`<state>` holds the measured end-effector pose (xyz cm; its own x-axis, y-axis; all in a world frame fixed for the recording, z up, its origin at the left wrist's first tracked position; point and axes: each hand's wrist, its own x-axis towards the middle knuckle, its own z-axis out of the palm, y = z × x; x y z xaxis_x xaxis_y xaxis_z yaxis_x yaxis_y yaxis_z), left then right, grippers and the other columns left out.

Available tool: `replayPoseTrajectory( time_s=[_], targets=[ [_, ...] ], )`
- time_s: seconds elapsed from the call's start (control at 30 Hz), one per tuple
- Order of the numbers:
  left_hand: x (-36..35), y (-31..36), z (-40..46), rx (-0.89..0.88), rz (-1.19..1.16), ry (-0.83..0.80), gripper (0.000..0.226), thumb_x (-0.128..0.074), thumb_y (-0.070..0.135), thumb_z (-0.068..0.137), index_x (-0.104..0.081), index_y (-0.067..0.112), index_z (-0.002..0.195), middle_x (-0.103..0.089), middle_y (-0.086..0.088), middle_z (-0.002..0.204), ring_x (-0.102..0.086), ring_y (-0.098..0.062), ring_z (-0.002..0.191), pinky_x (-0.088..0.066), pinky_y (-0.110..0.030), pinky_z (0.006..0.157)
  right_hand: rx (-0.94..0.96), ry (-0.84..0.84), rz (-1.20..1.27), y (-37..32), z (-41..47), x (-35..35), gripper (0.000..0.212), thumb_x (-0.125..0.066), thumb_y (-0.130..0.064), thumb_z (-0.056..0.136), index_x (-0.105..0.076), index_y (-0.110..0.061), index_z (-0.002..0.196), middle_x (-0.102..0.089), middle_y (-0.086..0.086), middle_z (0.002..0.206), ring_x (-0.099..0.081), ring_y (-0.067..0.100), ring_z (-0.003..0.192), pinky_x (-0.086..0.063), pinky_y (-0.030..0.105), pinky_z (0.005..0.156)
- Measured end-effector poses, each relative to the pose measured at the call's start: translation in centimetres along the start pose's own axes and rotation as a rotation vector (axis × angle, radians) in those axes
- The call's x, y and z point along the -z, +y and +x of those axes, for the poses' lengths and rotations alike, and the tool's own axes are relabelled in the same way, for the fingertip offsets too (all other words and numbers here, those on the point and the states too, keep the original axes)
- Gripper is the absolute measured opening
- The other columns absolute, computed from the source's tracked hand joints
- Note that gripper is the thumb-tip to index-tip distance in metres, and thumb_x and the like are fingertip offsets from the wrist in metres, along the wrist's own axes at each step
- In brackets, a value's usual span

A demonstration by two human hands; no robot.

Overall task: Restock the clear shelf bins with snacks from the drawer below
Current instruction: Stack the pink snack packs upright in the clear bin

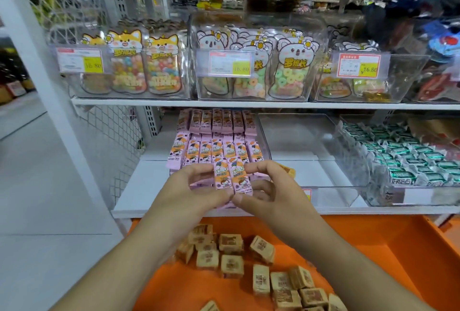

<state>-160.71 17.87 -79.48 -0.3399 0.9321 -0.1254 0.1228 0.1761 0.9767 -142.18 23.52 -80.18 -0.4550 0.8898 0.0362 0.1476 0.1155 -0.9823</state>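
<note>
My left hand point(199, 183) and right hand point(268, 186) pinch two pink snack packs point(232, 177) between them, side by side, so they line up with the rows just behind, above the orange drawer point(373, 248).

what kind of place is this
Most likely a snack shop aisle: clear shelf bins carry price tags, packaged candy bags fill them, and an orange stock drawer sits below.
</note>
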Motion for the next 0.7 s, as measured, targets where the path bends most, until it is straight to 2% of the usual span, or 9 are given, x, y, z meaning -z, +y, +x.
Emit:
replayPoseTrajectory(
  time_s=[0.07,0.13,0.2,0.27,0.37,0.43,0.53,0.6,0.7],
  targets=[
    [0.8,0.3,-0.2,-0.024,0.025,-0.059,0.084,-0.101,0.031,0.056,-0.062,0.035,0.13,-0.072,0.008,0.12,-0.072,-0.002,0.102,-0.06,-0.039,0.095,-0.002,-0.008,0.035,0.0,0.3,-0.2,0.051,-0.09,-0.025,0.081,-0.057,-0.032,0.119,-0.069,0.024,0.107,-0.069,0.032,0.087,-0.061,0.039,0.077],
    [1.6,0.4,-0.1,-0.07,0.032,-0.102,0.092,-0.103,0.028,0.053,-0.059,0.032,0.133,-0.071,0.005,0.122,-0.075,-0.01,0.102,-0.061,-0.042,0.094,-0.012,-0.034,0.091,-0.1,0.7,-0.5,0.052,-0.089,-0.017,0.081,-0.056,-0.03,0.119,-0.074,0.016,0.107,-0.074,0.029,0.096,-0.063,0.045,0.087],
    [2.2,0.7,0.3,-0.161,0.111,-0.087,0.087,-0.102,0.027,0.059,-0.058,0.035,0.133,-0.067,0.013,0.125,-0.073,-0.006,0.101,-0.061,-0.033,0.089,-0.003,-0.066,0.11,-0.3,1.2,-0.8,0.051,-0.084,-0.005,0.085,-0.057,-0.029,0.121,-0.074,0.01,0.109,-0.075,0.019,0.096,-0.062,0.037,0.084],
    [2.8,0.8,0.6,-0.227,0.186,-0.047,0.074,-0.096,0.019,0.07,-0.058,0.041,0.13,-0.063,0.02,0.122,-0.07,0.001,0.098,-0.059,-0.024,0.082,0.043,-0.069,0.072,-0.8,1.7,-1.3,0.056,-0.083,-0.003,0.086,-0.059,-0.035,0.126,-0.069,-0.004,0.117,-0.072,0.008,0.092,-0.06,0.029,0.081],
    [3.9,0.8,1.7,-0.273,0.273,0.02,0.063,-0.093,0.02,0.076,-0.063,0.046,0.125,-0.069,0.016,0.113,-0.069,0.004,0.097,-0.059,-0.024,0.088,0.096,-0.024,-0.02,-1.3,3.1,-2.3,0.058,-0.084,-0.008,0.085,-0.064,-0.048,0.122,-0.06,-0.028,0.121,-0.066,-0.003,0.098,-0.054,0.017,0.079],
    [4.8,0.8,2.7,-0.3,0.355,0.061,0.061,-0.092,0.028,0.077,-0.064,0.044,0.128,-0.069,0.018,0.111,-0.067,0.006,0.099,-0.056,-0.026,0.096,0.084,0.001,-0.002,-1.6,4.2,-3.1,0.047,-0.084,-0.011,0.086,-0.07,-0.045,0.116,-0.063,-0.027,0.121,-0.066,-0.004,0.103,-0.054,0.015,0.073],
    [5.7,1.0,4.4,-0.343,0.555,0.101,0.063,-0.087,0.039,0.081,-0.061,0.04,0.138,-0.066,0.023,0.124,-0.059,0.011,0.108,-0.046,-0.018,0.098,0.068,0.028,-0.013,-1.8,6.0,-4.1,0.041,-0.083,-0.011,0.087,-0.071,-0.04,0.114,-0.066,-0.014,0.122,-0.068,-0.004,0.098,-0.055,0.016,0.069],
    [6.2,0.9,5.5,-0.364,0.604,0.125,0.064,-0.086,0.043,0.081,-0.06,0.042,0.14,-0.064,0.017,0.133,-0.058,0.001,0.119,-0.045,-0.024,0.105,0.076,0.035,-0.053,-1.6,7.3,-4.4,0.04,-0.083,-0.012,0.087,-0.071,-0.037,0.115,-0.067,-0.015,0.12,-0.066,-0.005,0.102,-0.054,0.014,0.074],
    [7.1,0.4,7.0,-0.386,0.719,0.17,0.063,-0.081,0.053,0.082,-0.057,0.049,0.14,-0.057,0.014,0.137,-0.051,-0.013,0.131,-0.043,-0.038,0.113,0.134,0.057,-0.263,-1.2,9.1,-4.5,0.042,-0.087,-0.022,0.084,-0.07,-0.038,0.119,-0.068,-0.024,0.113,-0.061,-0.009,0.104,-0.046,0.007,0.082]
  ],
)
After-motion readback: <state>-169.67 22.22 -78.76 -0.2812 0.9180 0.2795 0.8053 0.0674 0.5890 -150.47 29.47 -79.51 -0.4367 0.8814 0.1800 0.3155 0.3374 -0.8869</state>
